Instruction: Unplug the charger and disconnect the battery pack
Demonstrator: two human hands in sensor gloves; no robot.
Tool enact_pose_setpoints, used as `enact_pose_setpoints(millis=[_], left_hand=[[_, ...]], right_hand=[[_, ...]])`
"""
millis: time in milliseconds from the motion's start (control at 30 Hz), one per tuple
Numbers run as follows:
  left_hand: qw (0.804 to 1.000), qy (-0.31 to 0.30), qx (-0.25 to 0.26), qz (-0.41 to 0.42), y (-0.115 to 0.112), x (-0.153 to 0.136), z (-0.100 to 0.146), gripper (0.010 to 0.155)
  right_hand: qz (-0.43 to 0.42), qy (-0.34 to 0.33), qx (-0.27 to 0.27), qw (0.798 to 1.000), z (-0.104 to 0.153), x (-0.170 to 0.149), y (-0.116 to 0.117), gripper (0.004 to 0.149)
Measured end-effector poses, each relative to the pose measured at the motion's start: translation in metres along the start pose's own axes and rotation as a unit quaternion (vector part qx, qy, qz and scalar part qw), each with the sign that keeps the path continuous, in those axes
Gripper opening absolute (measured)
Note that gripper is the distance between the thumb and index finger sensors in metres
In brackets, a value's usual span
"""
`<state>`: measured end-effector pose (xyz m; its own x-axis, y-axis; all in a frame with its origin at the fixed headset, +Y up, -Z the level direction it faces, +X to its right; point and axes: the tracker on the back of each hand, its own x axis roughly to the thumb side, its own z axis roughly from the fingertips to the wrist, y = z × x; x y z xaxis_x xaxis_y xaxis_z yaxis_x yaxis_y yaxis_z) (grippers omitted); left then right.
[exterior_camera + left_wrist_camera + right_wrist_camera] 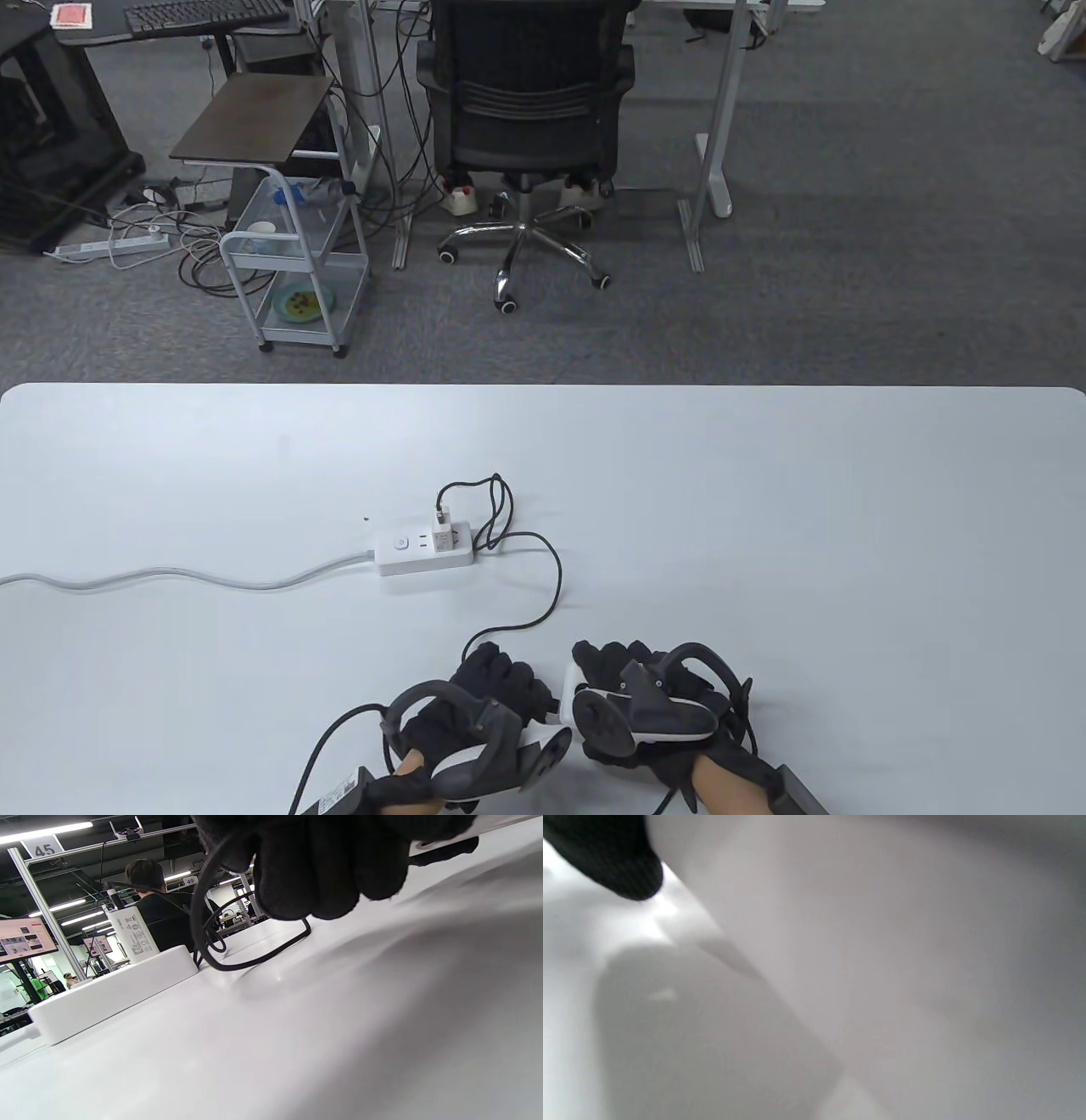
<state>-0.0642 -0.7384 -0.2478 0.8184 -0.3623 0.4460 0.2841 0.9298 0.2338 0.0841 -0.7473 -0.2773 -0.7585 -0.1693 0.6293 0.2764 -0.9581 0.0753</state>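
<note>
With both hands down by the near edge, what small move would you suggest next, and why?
Probably pull the black cable out of the white battery pack: both hands sit at it, left fingers curled by the cable, while the charger sits plugged into the power strip.

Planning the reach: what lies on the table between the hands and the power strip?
Table view: only the black cable looping over bare table, from the charger on the power strip to the left hand.
</note>
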Motion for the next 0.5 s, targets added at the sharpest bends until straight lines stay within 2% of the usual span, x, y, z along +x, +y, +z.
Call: enact_pose_setpoints(millis=[100, 233, 400, 500], left_hand=[[0.999, -0.007, -0.006, 0.032, 0.0006, -0.0033, 0.0015, 0.046], [1.000, 0.010, -0.001, -0.007, 0.0024, -0.0016, -0.0016, 0.045], [0.999, -0.007, -0.009, 0.030, -0.0003, -0.0034, 0.0006, 0.045], [1.000, 0.004, -0.007, 0.011, -0.0006, -0.0043, 0.0005, 0.045]], right_hand=[[0.007, -0.017, -0.021, 1.000, 0.0015, -0.0017, 0.0016, 0.103], [0.017, -0.003, -0.020, 1.000, 0.0010, 0.0006, -0.0027, 0.103], [0.009, -0.012, -0.012, 1.000, 0.0022, 0.0003, 0.0005, 0.103], [0.023, -0.008, -0.015, 1.000, 0.0006, 0.0039, -0.0026, 0.103]])
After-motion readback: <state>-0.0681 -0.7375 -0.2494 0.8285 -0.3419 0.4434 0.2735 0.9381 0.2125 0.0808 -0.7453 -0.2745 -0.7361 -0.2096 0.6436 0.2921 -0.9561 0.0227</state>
